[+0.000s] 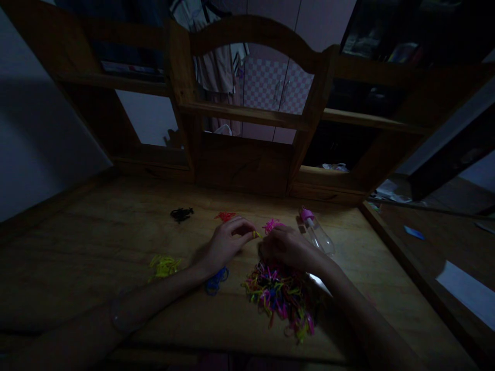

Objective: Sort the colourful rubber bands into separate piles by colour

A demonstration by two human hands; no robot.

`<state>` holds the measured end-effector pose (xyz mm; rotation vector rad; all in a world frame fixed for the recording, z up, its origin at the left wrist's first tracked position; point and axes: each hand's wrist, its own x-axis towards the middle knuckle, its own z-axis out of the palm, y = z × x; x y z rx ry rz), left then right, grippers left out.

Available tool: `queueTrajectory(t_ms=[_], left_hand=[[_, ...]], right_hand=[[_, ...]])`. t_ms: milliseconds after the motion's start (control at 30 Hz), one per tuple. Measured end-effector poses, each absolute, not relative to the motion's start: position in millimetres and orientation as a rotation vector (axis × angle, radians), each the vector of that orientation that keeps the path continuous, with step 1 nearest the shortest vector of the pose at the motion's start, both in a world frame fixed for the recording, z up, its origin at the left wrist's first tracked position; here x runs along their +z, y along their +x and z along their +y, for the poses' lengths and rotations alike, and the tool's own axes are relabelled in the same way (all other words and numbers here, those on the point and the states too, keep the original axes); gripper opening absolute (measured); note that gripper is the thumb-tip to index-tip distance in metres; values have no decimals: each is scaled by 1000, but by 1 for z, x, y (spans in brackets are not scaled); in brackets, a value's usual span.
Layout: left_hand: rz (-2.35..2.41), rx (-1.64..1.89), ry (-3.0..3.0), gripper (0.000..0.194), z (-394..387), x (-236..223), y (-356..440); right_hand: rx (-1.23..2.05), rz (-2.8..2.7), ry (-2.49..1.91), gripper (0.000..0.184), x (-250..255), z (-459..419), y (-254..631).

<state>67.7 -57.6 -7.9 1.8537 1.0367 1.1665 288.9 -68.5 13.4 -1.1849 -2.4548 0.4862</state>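
My left hand (228,245) pinches a yellow rubber band (257,234) between thumb and forefinger. Close beside it, my right hand (288,247) has its fingers curled, and what they hold is hidden. Below the right hand lies a large mixed heap of coloured rubber bands (278,296), in pink, yellow, blue, red and black. Single-colour piles lie around: blue bands (217,281) under the left wrist, yellow bands (164,266) left of the forearm, black bands (181,214) and red bands (225,216) farther back, and pink bands (272,224) just behind the right hand.
A clear bottle with a pink cap (319,234) lies on the wooden desk (96,232) behind my right hand. A wooden shelf frame (247,121) rises along the desk's back edge. At the right, a lower surface holds a white sheet (467,291) and a blue packet (413,232).
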Motion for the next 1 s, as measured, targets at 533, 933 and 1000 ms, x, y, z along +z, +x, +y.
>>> queueTrajectory(t_ms=[533,933,1000], left_hand=[[1070,1122,1814,8,-60,-2,69],[1098,1091,1585,11,-57,-2,69],[1088,1106,1585,11,-57,-1,69]], right_hand=[[210,-2242,-1412,9,6,-53,301],[376,-2519,-898,28,10,-69,276],[393,-2532,-927,26,9,-70,274]])
